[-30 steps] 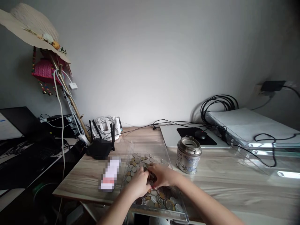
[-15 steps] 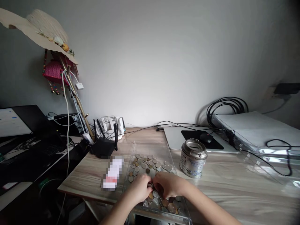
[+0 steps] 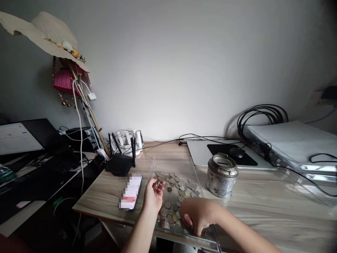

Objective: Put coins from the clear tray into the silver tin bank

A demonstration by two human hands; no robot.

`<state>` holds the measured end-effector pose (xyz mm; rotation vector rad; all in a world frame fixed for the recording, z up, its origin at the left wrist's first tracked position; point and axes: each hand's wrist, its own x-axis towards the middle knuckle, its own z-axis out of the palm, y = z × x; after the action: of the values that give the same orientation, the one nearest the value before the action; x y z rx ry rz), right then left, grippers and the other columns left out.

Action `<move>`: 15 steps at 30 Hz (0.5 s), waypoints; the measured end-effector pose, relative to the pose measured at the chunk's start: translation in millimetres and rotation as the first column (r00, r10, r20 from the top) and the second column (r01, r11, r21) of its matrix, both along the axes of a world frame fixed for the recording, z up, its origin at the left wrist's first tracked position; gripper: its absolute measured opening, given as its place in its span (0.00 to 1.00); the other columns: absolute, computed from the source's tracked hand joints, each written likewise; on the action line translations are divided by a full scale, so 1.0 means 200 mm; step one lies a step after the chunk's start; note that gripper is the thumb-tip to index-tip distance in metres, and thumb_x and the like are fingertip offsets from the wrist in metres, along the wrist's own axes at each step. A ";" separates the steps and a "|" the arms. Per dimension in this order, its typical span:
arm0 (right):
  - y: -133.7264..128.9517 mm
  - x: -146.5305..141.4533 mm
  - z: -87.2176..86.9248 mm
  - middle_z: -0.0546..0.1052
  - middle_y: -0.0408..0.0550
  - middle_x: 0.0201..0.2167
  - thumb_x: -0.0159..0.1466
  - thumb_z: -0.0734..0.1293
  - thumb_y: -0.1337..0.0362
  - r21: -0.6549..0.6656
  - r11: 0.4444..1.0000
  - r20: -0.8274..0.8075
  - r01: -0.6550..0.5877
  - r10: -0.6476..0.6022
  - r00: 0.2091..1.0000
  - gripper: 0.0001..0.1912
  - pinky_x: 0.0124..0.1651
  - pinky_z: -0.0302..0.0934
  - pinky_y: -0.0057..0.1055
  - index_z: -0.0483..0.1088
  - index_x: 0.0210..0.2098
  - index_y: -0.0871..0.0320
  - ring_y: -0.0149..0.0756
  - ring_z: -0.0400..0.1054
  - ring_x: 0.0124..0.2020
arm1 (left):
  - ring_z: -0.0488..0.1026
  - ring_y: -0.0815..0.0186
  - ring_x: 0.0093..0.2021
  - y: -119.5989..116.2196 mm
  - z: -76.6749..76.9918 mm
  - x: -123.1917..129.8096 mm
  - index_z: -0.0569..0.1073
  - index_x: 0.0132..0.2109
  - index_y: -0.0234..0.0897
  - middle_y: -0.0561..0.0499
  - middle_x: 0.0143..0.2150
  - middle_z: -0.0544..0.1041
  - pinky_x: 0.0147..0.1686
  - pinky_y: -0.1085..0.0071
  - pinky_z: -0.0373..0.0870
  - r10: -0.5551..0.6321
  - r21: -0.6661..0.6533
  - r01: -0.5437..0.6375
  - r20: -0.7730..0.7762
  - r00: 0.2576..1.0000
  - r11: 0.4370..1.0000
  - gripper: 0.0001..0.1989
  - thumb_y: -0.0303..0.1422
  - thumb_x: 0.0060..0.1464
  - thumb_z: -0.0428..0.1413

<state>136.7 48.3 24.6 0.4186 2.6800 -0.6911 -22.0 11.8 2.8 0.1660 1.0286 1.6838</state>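
A clear plastic tray point(image 3: 181, 167) lies on the wooden table with many coins point(image 3: 175, 218) spread in it. Over the tray's left side my left hand point(image 3: 154, 195) is turned palm up, its fingers curled round coins. My right hand point(image 3: 198, 214) reaches down among the coins at the tray's near right part, fingers bent; its fingertips are mostly hidden, so whatever they hold does not show. Right of the tray stands a round metal tin point(image 3: 222, 175) with a slot in its lid and a floral pattern.
A phone point(image 3: 131, 192) lies left of the tray, with a black router point(image 3: 120, 164) behind it. Behind the tin are a black mouse point(image 3: 237, 152) and its pad on a silver board. Cables and a clear container stand at the right, a laptop point(image 3: 47, 140) at far left.
My left hand has lifted from the coins, moved up and left, and turned palm up. My right hand has shifted right and slightly down. The view has shifted a little.
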 end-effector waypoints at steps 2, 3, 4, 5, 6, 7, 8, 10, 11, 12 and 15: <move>-0.02 0.01 0.02 0.63 0.34 0.12 0.38 0.69 0.70 0.073 0.997 0.023 -0.021 0.019 1.000 0.11 0.18 0.47 0.21 0.73 0.24 0.57 0.24 0.54 0.14 | 0.61 0.79 0.15 0.01 0.00 0.00 0.62 0.25 0.33 0.52 0.19 0.69 0.12 0.86 0.54 0.059 -0.020 -0.057 0.119 0.991 0.998 0.04 0.26 0.44 0.52; -0.02 0.01 0.02 0.64 0.34 0.12 0.37 0.69 0.70 0.112 0.993 0.026 -0.030 0.027 0.999 0.11 0.18 0.47 0.22 0.73 0.24 0.57 0.24 0.54 0.14 | 0.59 0.80 0.13 0.01 0.00 0.00 0.62 0.25 0.33 0.53 0.17 0.67 0.11 0.86 0.52 0.061 -0.020 -0.059 0.162 0.985 0.998 0.05 0.26 0.44 0.52; -0.03 0.01 0.02 0.65 0.34 0.13 0.36 0.70 0.69 0.143 0.989 0.026 -0.039 0.036 0.999 0.12 0.18 0.47 0.22 0.74 0.24 0.56 0.24 0.54 0.14 | 0.57 0.80 0.12 0.01 -0.01 0.00 0.62 0.25 0.33 0.54 0.16 0.66 0.09 0.87 0.51 0.046 -0.012 -0.045 0.204 0.978 0.999 0.05 0.26 0.45 0.52; -0.03 0.01 0.01 0.66 0.35 0.14 0.36 0.70 0.69 0.166 0.985 0.029 -0.046 0.042 0.999 0.13 0.19 0.46 0.22 0.74 0.25 0.56 0.24 0.54 0.15 | 0.56 0.81 0.12 0.01 -0.01 0.00 0.62 0.24 0.33 0.55 0.16 0.65 0.09 0.87 0.50 0.014 0.002 -0.015 0.246 0.969 1.000 0.06 0.26 0.46 0.51; -0.03 0.01 0.01 0.66 0.35 0.14 0.36 0.70 0.69 0.188 0.981 0.046 -0.053 0.045 0.998 0.14 0.19 0.47 0.22 0.74 0.25 0.55 0.24 0.55 0.15 | 0.55 0.81 0.11 0.01 -0.02 0.00 0.62 0.24 0.33 0.54 0.16 0.65 0.08 0.87 0.50 -0.028 0.017 0.024 0.283 0.959 1.000 0.06 0.26 0.47 0.50; -0.03 0.01 0.00 0.66 0.35 0.14 0.36 0.70 0.69 0.216 0.975 0.074 -0.060 0.045 0.996 0.14 0.19 0.46 0.22 0.74 0.25 0.55 0.25 0.55 0.15 | 0.55 0.81 0.12 0.01 -0.02 0.00 0.62 0.24 0.32 0.53 0.16 0.65 0.08 0.87 0.51 -0.067 0.032 0.060 0.313 0.947 0.998 0.07 0.25 0.48 0.48; -0.04 0.01 0.00 0.66 0.36 0.13 0.36 0.70 0.69 0.247 0.967 0.105 -0.068 0.043 0.994 0.13 0.19 0.46 0.23 0.74 0.25 0.56 0.25 0.54 0.14 | 0.56 0.81 0.12 0.00 -0.03 0.00 0.63 0.24 0.31 0.52 0.18 0.67 0.09 0.88 0.52 -0.098 0.044 0.088 0.332 0.938 0.995 0.07 0.24 0.49 0.47; -0.04 0.01 0.00 0.64 0.36 0.11 0.35 0.71 0.69 0.286 0.955 0.155 -0.077 0.033 0.987 0.12 0.19 0.46 0.23 0.74 0.23 0.57 0.25 0.53 0.14 | 0.60 0.80 0.14 0.00 -0.04 0.01 0.65 0.27 0.29 0.49 0.21 0.69 0.11 0.87 0.57 -0.122 0.056 0.109 0.333 0.935 0.992 0.06 0.23 0.50 0.46; -0.04 0.01 0.00 0.63 0.36 0.11 0.35 0.71 0.69 0.279 0.957 0.161 -0.075 0.031 0.986 0.12 0.19 0.46 0.23 0.74 0.22 0.57 0.25 0.53 0.14 | 0.63 0.79 0.16 0.01 -0.05 0.01 0.66 0.28 0.28 0.47 0.23 0.71 0.13 0.86 0.61 -0.107 0.053 0.095 0.320 0.941 0.994 0.06 0.23 0.50 0.46; -0.03 0.01 0.01 0.62 0.35 0.11 0.36 0.71 0.69 0.245 0.967 0.149 -0.069 0.032 0.988 0.11 0.19 0.46 0.23 0.74 0.22 0.58 0.25 0.53 0.14 | 0.66 0.77 0.19 0.01 -0.06 0.02 0.66 0.29 0.28 0.46 0.25 0.72 0.17 0.84 0.64 -0.090 0.051 0.078 0.302 0.949 0.996 0.05 0.23 0.50 0.47; 0.00 0.03 0.03 0.63 0.35 0.12 0.39 0.70 0.69 0.028 0.999 0.079 -0.026 0.024 0.997 0.08 0.18 0.47 0.22 0.73 0.22 0.59 0.24 0.56 0.15 | 0.71 0.70 0.28 0.01 -0.09 0.04 0.67 0.32 0.27 0.43 0.29 0.73 0.29 0.75 0.71 -0.131 0.061 0.119 0.254 0.958 0.991 0.04 0.25 0.49 0.49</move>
<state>143.2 48.1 30.3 0.4104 2.6196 -0.6170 -13.8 12.9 -14.9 0.0385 0.7696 1.5670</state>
